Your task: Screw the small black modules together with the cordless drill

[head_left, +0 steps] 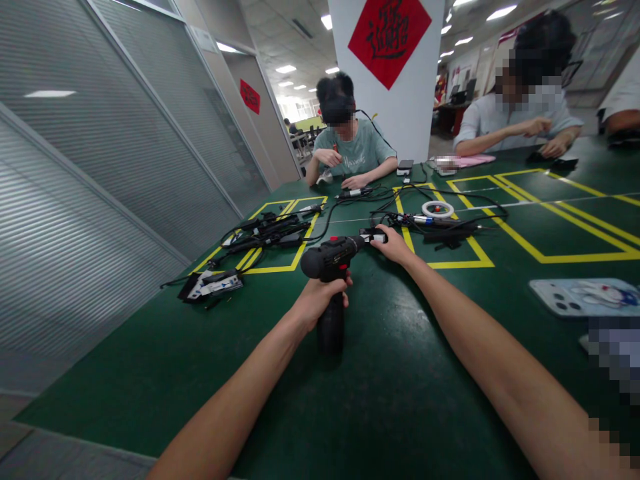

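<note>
A black cordless drill point(333, 260) with red buttons stands nearly upright over the green table, its chuck pointing forward and right. My left hand point(320, 301) is wrapped round its grip, below the body. Just past the chuck, my right hand point(393, 244) pinches a small black and white block-shaped part point(373, 235). The drill's front end is close to this part; I cannot tell whether a bit touches it. My right fingertips are partly hidden behind the part.
Black cables point(270, 230) lie tangled at left, near a black and white packet point(213, 283). A white ring point(437, 209) and a blue-silver pen-shaped tool point(423, 220) lie beyond my right hand. A phone point(585, 297) is at right. People point(357, 153) sit across the table.
</note>
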### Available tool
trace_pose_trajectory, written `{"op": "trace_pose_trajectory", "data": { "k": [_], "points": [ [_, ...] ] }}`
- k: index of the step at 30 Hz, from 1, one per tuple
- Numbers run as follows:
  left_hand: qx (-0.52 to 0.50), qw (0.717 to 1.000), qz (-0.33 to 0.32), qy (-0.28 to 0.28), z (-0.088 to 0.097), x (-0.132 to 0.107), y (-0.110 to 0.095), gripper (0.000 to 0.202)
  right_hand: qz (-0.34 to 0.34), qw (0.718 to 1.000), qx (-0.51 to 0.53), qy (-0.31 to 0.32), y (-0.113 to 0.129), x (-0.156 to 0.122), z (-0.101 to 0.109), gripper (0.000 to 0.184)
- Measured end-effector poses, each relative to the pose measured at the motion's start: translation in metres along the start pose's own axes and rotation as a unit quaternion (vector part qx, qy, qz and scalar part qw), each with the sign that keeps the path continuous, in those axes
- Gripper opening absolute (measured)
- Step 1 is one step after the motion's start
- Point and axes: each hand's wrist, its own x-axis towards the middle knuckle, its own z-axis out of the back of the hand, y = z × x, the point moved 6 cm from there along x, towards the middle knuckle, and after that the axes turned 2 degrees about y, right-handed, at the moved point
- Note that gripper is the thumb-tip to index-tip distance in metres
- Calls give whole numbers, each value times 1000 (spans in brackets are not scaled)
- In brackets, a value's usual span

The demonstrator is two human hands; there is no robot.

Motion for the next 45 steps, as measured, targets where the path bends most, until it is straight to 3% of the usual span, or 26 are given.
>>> {"op": "trace_pose_trajectory", "data": {
  "k": [11, 19, 45],
  "points": [
    [10, 999, -18, 27, -3, -2, -6, 42, 6, 1000, -8, -7, -1, 0, -1, 52],
    [17, 1000, -23, -14, 2, 0, -6, 25, 11, 1000, -6, -3, -2, 0, 0, 52],
    [32, 999, -11, -40, -3, -1, -12, 16, 3, 1000, -3, -1, -5, 1, -3, 54]
  ]
}}
